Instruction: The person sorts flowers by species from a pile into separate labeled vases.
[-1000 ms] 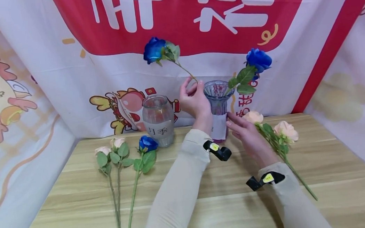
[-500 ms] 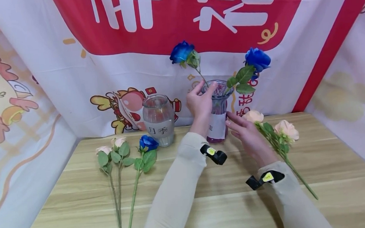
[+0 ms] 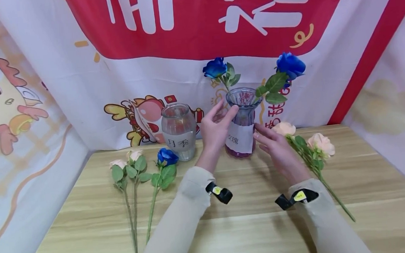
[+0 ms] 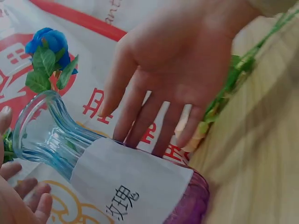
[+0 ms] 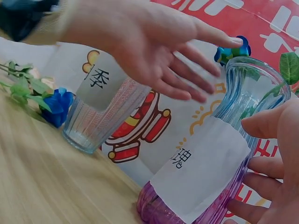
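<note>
A glass vase (image 3: 244, 116), bluish at its flared top and purple at its base, stands upright with a white paper label. Two blue roses lean out of its mouth, one rose (image 3: 214, 68) to the left and another rose (image 3: 290, 65) to the right. My left hand (image 3: 218, 126) is beside the vase's left side below the rim, fingers spread and holding nothing. On the opposite side, my right hand (image 3: 277, 148) has its fingertips right at the vase's wall, fingers loosely extended. The right wrist view shows these fingers (image 5: 261, 184) along the glass.
A clear labelled jar (image 3: 178, 124) stands to the left. Two pale pink roses (image 3: 134, 155) and a blue rose (image 3: 167, 156) lie on the left of the wooden table (image 3: 240, 232). Peach roses (image 3: 321, 144) lie at right. A printed cloth (image 3: 143, 76) hangs close behind.
My left hand moved right, lowered the blue rose into the vase and let go of it. It then drew back down and left. My right hand stayed by the vase.
</note>
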The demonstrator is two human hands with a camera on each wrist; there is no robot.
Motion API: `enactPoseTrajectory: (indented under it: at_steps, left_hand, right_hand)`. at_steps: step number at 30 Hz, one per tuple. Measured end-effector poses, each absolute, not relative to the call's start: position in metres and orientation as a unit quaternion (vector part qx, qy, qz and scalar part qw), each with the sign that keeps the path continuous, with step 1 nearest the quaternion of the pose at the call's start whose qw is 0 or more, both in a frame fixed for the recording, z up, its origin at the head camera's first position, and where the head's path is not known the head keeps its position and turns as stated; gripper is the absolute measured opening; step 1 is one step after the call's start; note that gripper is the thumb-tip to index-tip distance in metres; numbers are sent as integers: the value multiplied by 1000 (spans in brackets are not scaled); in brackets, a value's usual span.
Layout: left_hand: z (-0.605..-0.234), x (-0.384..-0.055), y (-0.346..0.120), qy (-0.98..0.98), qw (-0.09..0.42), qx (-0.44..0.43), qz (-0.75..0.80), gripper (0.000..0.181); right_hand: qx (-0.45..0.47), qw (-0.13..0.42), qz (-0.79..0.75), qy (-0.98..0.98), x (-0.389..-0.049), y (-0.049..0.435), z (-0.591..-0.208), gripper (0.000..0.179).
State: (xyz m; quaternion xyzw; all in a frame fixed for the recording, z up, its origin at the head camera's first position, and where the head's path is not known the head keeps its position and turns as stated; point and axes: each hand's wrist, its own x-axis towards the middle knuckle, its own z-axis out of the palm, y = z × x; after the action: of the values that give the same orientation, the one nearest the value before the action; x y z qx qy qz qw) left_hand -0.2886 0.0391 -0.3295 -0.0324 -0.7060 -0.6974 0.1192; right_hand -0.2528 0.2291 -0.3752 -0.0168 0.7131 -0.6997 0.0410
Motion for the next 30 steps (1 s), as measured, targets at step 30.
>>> enactPoseTrajectory:
  at_steps: [30]
  left_hand:
    - [-367,-202,-89,-676,111,-12,-728,50]
  right_hand:
    - [-11,46,-699,714,-253,230,-375,64]
